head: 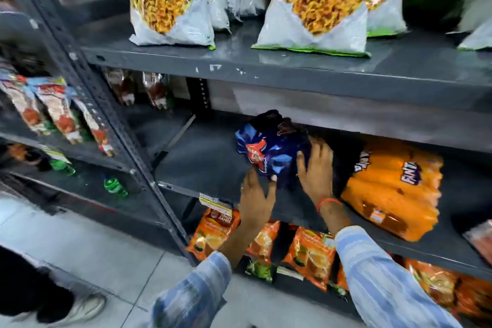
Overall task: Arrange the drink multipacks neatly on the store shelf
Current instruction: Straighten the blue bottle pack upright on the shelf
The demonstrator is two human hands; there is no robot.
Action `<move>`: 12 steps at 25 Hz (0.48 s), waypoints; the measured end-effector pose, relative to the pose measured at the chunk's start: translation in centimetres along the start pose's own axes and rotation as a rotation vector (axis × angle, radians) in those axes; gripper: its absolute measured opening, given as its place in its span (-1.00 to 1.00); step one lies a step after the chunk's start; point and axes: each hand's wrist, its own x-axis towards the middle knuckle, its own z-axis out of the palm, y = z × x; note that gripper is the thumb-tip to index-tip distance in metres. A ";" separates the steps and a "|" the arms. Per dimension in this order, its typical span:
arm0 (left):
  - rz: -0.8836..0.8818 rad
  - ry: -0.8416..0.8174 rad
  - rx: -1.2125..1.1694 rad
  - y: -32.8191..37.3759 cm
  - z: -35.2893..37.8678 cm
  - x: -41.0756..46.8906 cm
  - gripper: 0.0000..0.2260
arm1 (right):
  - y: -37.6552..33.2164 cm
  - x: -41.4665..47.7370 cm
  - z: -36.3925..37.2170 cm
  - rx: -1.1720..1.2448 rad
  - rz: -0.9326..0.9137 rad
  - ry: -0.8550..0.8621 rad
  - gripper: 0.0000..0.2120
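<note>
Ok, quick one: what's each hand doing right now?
Left hand: open, fingers on the front edge of the blue multipack.
Right hand: open, palm flat against the pack's right side.

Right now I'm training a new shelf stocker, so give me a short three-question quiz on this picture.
1. True or false: both hands touch the blue multipack.
2. Which multipack lies right of the right hand? A) green B) orange C) red
3. Fill in: the left hand rests at the shelf's ____ edge.

Key: 1 true; 2 B, the orange multipack; 3 front.
</note>
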 end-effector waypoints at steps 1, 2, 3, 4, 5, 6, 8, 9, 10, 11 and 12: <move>-0.041 -0.018 -0.080 -0.5 0.3 1.1 -0.35 | 0.6 0.6 0.7 0.023 0.100 -0.009 -0.54; -0.087 -0.065 -0.145 -0.6 0.6 2.0 -0.36 | 0.6 1.1 0.7 0.063 0.199 -0.023 -0.49; -0.119 -0.079 -0.196 -0.9 1.1 2.7 -0.33 | 1.0 1.4 0.9 0.112 0.287 -0.063 -0.46; -0.177 -0.096 -0.252 -0.6 1.5 3.1 -0.28 | 1.2 1.6 0.7 0.157 0.352 -0.115 -0.43; -0.213 -0.104 -0.311 -0.5 2.1 3.5 -0.27 | 1.2 2.1 0.7 0.187 0.381 -0.135 -0.40; -0.257 -0.112 -0.377 0.0 2.2 3.7 -0.31 | 1.2 2.6 0.7 0.217 0.430 -0.157 -0.37; -0.332 -0.093 -0.502 0.8 2.8 4.2 -0.41 | 1.0 3.9 0.3 0.334 0.554 -0.194 -0.35; -0.366 -0.079 -0.550 1.0 3.1 4.4 -0.42 | 0.9 4.3 0.1 0.376 0.595 -0.199 -0.33; -0.393 -0.071 -0.592 1.1 3.4 4.5 -0.44 | 1.4 4.6 0.2 0.406 0.622 -0.190 -0.30; -0.410 -0.058 -0.630 1.2 3.6 4.5 -0.45 | 1.6 4.7 0.2 0.416 0.633 -0.183 -0.25; -0.428 -0.042 -0.663 1.3 3.7 4.5 -0.46 | 1.8 4.8 0.4 0.428 0.642 -0.179 -0.21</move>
